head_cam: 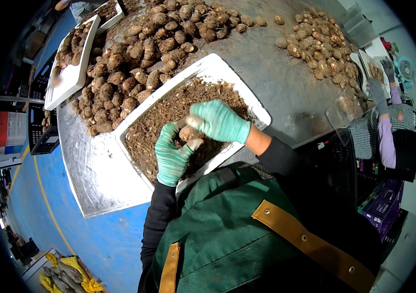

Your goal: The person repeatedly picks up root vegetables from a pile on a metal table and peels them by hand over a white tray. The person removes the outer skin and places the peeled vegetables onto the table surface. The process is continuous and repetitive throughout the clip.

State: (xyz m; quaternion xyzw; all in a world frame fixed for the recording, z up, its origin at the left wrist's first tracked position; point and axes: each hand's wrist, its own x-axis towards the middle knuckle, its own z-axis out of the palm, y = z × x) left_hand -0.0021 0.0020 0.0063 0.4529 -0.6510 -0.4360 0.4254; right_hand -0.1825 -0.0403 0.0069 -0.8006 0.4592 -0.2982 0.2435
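Observation:
In the head view my left hand (174, 154), in a striped green glove, grips a small brown taro corm (188, 134) between thumb and fingers. My right hand (219, 121), in the same kind of glove, is curled closed against the upper side of the corm. Whether anything is inside its fist is hidden. Both hands are above a white foam box (210, 66), which holds a thick layer of brown root fibres and peelings (145, 143).
Beyond the box, a large heap of taro corms (134, 69) covers part of the metal table (98, 168). A second heap (321, 47) lies at the far right, near a person in grey gloves (380, 117). Another foam box (74, 73) with corms stands at the left.

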